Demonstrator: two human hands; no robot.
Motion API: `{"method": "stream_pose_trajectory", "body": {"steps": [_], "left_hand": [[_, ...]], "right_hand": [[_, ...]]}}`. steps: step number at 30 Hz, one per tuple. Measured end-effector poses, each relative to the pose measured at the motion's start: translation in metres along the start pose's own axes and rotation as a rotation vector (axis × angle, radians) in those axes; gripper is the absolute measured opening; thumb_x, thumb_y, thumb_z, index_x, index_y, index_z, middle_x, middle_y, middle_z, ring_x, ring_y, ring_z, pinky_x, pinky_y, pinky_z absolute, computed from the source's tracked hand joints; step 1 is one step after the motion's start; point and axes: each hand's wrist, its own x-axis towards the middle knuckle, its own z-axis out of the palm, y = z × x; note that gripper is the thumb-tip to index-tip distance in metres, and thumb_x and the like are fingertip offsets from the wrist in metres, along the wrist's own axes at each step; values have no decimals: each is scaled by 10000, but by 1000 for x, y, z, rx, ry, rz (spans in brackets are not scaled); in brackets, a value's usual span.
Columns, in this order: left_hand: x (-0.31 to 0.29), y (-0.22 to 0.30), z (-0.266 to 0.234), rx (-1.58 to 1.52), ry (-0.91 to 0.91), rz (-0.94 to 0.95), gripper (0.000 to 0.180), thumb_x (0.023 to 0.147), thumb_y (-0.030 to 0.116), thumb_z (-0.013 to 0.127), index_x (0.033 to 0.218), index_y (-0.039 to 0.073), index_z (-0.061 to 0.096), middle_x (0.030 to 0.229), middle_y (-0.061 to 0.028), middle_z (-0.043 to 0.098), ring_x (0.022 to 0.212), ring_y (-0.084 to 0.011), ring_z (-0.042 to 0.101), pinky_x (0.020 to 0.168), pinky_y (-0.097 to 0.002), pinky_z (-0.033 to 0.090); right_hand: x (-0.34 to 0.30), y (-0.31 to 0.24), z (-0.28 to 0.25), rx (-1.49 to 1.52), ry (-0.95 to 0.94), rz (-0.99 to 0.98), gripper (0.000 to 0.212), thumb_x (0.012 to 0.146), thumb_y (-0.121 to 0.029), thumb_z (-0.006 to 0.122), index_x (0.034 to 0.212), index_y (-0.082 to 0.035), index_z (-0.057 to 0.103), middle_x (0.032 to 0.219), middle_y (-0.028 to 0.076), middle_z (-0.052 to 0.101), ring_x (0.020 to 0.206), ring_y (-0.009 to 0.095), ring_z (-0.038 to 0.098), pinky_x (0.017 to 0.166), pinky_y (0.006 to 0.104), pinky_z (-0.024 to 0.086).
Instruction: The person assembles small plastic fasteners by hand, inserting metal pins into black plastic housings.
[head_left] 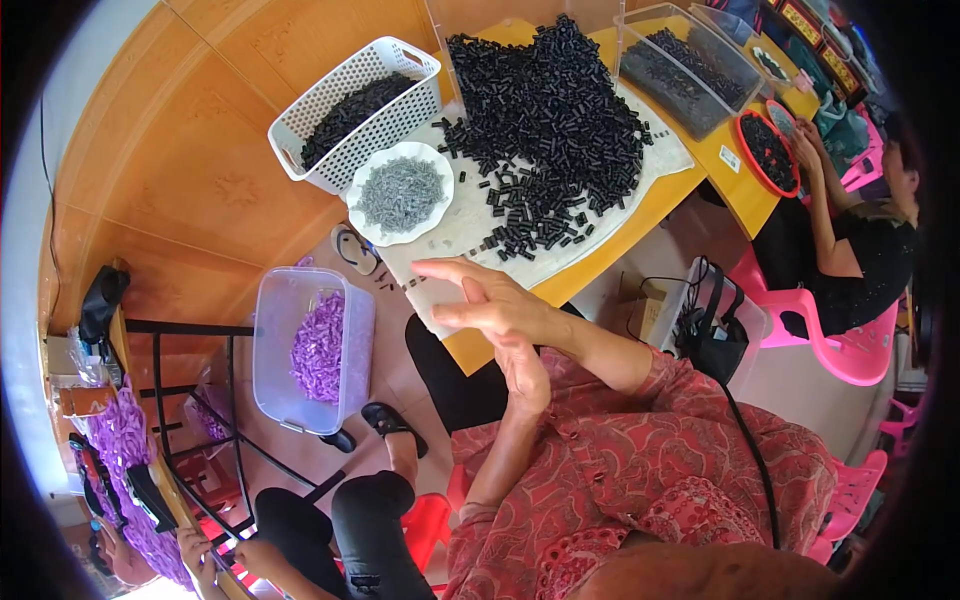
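Note:
My right hand point(500, 305) is raised in front of the table's near corner, fingers stretched out and apart. Just below it, my left hand point(523, 375) is turned up against its wrist side, its fingers stretched and partly covered by the right hand. The two hands touch or overlap, and I see nothing held in either. Beyond them, a big heap of short black plastic pieces point(560, 130) lies on a pale cloth point(440, 292). A white scalloped plate point(402, 237) on the cloth holds small clear-grey pieces point(402, 194).
A white perforated basket point(375, 128) of black pieces stands behind the plate. Clear bins point(735, 110) stand at the far side. A clear tub point(272, 345) with purple packets is on the floor at left. Other people sit nearby, one beside a red-rimmed tray point(742, 140).

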Motion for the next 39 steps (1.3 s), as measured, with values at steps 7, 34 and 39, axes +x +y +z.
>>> {"method": "stream_pose_trajectory", "body": {"steps": [7, 34, 39], "left_hand": [[26, -3, -13, -219, -18, 62, 771, 967, 554, 282, 1484, 23, 66, 1540, -112, 135, 1410, -246, 146, 1130, -377, 156], [39, -18, -28, -252, 5, -338, 152, 892, 47, 615, 1030, -4, 653, 815, -73, 677, 606, -57, 567, 548, -185, 472], [38, -29, -30, -304, 59, -346, 163, 906, 62, 600, 1051, -1, 642, 828, -72, 669, 639, -69, 578, 574, -199, 481]], "right_hand": [[-5, 11, 46, -77, 190, -198, 695, 965, -497, 311, 1482, -62, 148, 1538, 84, 142, 1429, 299, 70, 1148, 399, 79], [94, 77, -149, -1382, 586, -193, 418, 698, 83, 576, 1044, -128, 677, 1146, 25, 605, 1038, 240, 510, 856, 356, 403], [91, 83, -150, -1417, 489, -76, 433, 679, 76, 586, 1035, -149, 684, 1082, 3, 580, 1059, 227, 490, 868, 354, 366]]}}
